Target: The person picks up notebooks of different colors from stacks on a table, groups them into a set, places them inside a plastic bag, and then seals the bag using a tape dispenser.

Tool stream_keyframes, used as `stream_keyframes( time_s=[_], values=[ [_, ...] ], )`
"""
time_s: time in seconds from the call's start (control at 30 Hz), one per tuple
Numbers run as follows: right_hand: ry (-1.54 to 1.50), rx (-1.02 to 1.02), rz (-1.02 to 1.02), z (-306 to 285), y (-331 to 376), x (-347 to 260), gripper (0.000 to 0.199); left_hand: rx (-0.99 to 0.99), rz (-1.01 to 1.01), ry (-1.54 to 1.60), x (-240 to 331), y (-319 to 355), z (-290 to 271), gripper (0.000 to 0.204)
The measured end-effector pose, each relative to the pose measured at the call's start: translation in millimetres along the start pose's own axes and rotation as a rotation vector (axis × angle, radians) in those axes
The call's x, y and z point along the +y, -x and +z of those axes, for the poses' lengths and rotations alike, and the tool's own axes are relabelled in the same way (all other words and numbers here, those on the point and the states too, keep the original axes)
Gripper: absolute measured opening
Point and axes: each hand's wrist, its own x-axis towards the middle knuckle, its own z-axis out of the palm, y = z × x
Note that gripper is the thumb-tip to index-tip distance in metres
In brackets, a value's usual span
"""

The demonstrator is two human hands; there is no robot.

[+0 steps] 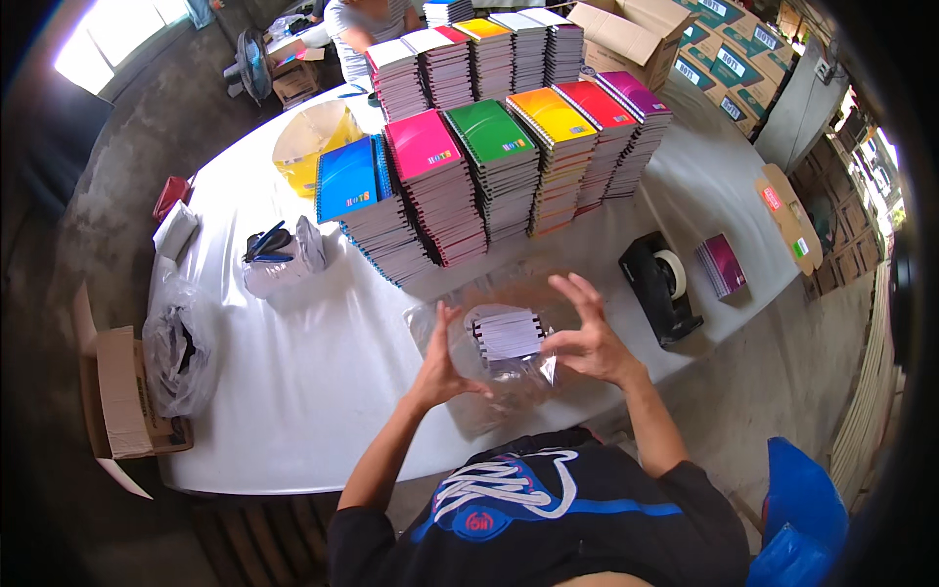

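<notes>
While the left hand (438,360) and right hand (587,338) press in from either side, a small pack of spiral notebooks (507,335) sits inside the clear plastic bag (509,377) they grip, just nearer the person than the coloured notebook stacks (489,166). Right of the bag stands a black tape dispenser (663,286); left, a cup of pens (279,256).

Notebook bundle (507,335) in a clear bag (509,377), notebook stacks (489,166) behind, tape dispenser (662,286) to its right.
</notes>
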Motion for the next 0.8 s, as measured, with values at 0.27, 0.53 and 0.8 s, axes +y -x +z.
stream_keyframes(
  time_s=[0.27,0.53,0.8],
  values=[
    [-0.052,0.111,0.065,14.7,-19.7,-21.6,0.029,0.152,-0.225,0.373,-1.1,-10.1,63.9,0.142],
    [-0.333,0.227,0.291,52.4,46.8,24.8,0.079,0.187,-0.021,0.19,-19.3,15.2,61.6,0.144],
    [0.27,0.029,-0.006,22.0,5.4,-15.8,0.056,0.307,0.228,-0.095,8.6,7.6,39.5,0.116]
  ],
)
